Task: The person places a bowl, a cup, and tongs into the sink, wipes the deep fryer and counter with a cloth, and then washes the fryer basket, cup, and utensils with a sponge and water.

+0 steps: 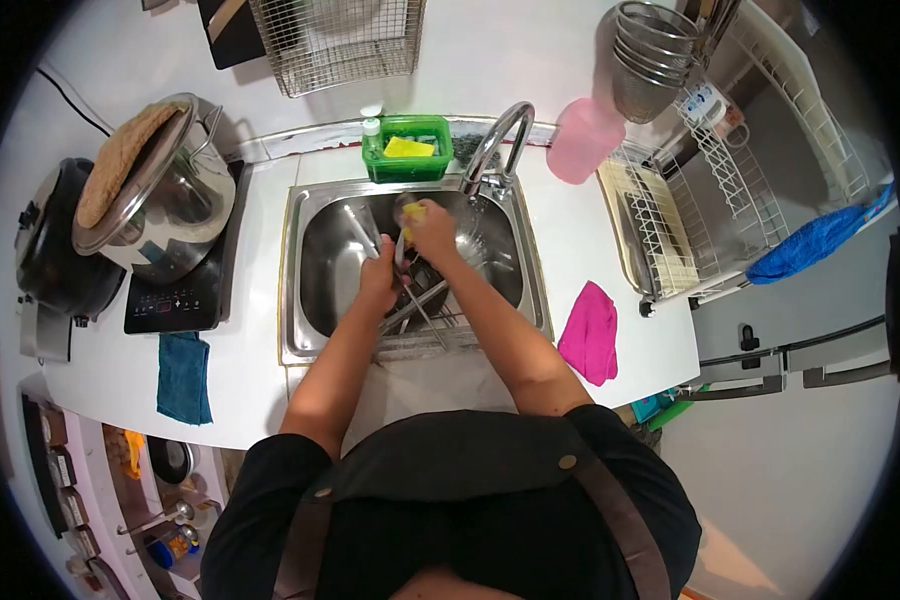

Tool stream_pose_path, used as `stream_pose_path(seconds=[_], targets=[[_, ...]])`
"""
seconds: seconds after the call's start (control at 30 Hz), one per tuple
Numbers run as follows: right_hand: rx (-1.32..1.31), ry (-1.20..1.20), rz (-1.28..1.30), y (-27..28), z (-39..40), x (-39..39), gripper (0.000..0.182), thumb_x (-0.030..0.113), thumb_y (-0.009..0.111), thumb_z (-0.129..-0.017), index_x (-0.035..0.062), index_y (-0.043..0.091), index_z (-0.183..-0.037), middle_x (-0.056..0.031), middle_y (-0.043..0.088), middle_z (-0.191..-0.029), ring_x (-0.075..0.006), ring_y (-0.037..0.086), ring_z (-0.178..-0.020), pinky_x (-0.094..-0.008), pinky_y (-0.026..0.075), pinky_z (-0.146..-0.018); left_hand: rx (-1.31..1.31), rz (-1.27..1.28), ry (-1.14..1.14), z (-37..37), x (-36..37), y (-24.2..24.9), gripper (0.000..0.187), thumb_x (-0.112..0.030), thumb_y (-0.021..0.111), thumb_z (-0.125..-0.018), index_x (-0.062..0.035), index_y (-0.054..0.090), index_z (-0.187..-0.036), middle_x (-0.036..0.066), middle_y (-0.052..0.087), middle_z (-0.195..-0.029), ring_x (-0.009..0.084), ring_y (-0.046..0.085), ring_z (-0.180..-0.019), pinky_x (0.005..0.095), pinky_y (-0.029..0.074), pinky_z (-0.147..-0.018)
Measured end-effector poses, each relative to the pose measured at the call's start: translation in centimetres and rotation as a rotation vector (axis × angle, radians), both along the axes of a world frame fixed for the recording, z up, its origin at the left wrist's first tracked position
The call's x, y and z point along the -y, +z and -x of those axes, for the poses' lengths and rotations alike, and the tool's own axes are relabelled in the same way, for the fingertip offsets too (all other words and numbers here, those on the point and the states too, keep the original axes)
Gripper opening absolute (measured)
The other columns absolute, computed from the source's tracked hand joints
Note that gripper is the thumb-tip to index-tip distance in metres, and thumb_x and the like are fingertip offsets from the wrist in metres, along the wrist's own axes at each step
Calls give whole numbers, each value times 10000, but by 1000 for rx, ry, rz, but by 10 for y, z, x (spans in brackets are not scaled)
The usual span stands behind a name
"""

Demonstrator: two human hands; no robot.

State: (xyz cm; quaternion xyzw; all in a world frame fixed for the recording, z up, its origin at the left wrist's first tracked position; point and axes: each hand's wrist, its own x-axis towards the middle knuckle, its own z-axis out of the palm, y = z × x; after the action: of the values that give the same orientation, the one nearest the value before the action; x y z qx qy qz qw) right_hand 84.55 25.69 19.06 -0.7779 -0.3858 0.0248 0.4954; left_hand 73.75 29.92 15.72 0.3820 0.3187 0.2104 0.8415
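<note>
Both of my hands are over the stainless steel sink [315,275]. My left hand [376,272] is closed around long metal utensils [362,228]; a flat, shiny part points up and left, and a thin handle runs down to the right. Their exact kind is not clear. My right hand [433,236] is closed on a yellow sponge [413,214], pressed close to a rounded metal end beside it. More metal pieces [420,303] lie in the sink below my hands, partly hidden by them. Water falls from the curved faucet [515,125], right of my right hand.
A green tub [375,165] with another yellow sponge [410,147] stands behind the sink. At the left are a steel pot [185,215] and an induction cooker [175,305]. To the right are a pink cloth [589,335], a pink container [584,142] and a white dish rack [735,190].
</note>
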Motion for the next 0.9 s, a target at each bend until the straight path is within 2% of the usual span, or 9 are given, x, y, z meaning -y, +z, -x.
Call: stream_pose_path(seconds=[0.1, 0.17, 0.2, 0.3, 0.37, 0.43, 0.47, 0.53, 0.9], targets=[[-366, -68, -25, 2, -10, 4, 251, 239, 606, -708, 16, 575, -820, -176, 600, -715, -283, 605, -601, -348, 481, -555, -164, 18, 30, 6, -14, -5, 513, -515, 500, -793, -31, 525, -962, 15, 509, -744, 106, 475, -605, 256, 414, -453], [287, 367, 338, 7, -11, 5, 235, 230, 592, -709, 8, 586, -787, -165, 601, -684, -240, 603, -533, -318, 486, -509, -119, -28, 83, 5, -17, -1, 482, -524, 483, -796, -54, 530, -889, 26, 534, -745, 106, 502, -612, 255, 414, -465], [25, 310, 426, -2, -6, -1, 232, 224, 585, -704, -3, 588, -752, -166, 598, -676, -237, 610, -570, -320, 484, -524, -71, -81, 28, 4, -21, -8, 460, -501, 518, -789, -49, 527, -875, 26, 543, -745, 104, 504, -602, 257, 414, -470], [-39, 367, 414, -4, 8, -3, 249, 261, 567, -717, 13, 589, -733, -175, 597, -725, -341, 579, -638, -385, 471, -585, 19, -117, -23, 1, -17, 6, 411, -455, 557, -787, -44, 542, -809, 23, 544, -707, 108, 501, -584, 249, 408, -479], [-277, 640, 246, -2, -7, -3, 275, 277, 593, -712, 2, 587, -724, -188, 597, -747, -336, 580, -637, -380, 470, -578, -26, -103, 14, 8, -31, 4, 365, -401, 580, -782, -38, 550, -780, 29, 553, -692, 113, 505, -575, 249, 407, -486], [-1088, 424, 54, -1, -14, -1, 206, 178, 574, -785, 4, 545, -679, -80, 590, -644, -133, 575, -563, -264, 446, -487, -121, -78, 85, 23, -55, -3, 282, -295, 625, -773, -24, 567, -723, 43, 570, -663, 124, 512, -556, 250, 405, -498], [-490, 364, 159, -92, -48, -23, 260, 248, 633, -745, 2, 556, -714, -104, 602, -676, -205, 587, -572, -322, 464, -514, -139, -20, 121, 31, -63, -6, 244, -280, 628, -772, -43, 577, -745, 30, 568, -654, 126, 510, -550, 244, 385, -486], [116, 219, 788, -98, -32, -6, 317, 305, 662, -703, 6, 580, -770, -145, 610, -715, -293, 598, -633, -373, 489, -584, -135, 66, 119, 46, -67, 10, 255, -299, 611, -786, -100, 506, -664, -10, 467, -562, 109, 444, -495, 232, 346, -459], [190, 157, 414, -86, -27, -4, 311, 362, 626, -675, 103, 630, -848, -133, 621, -818, -311, 601, -743, -400, 489, -655, -154, 32, 75, 55, -58, 24, 153, -210, 604, -795, -122, 479, -796, -29, 411, -566, 93, 393, -490, 263, 374, -479]])
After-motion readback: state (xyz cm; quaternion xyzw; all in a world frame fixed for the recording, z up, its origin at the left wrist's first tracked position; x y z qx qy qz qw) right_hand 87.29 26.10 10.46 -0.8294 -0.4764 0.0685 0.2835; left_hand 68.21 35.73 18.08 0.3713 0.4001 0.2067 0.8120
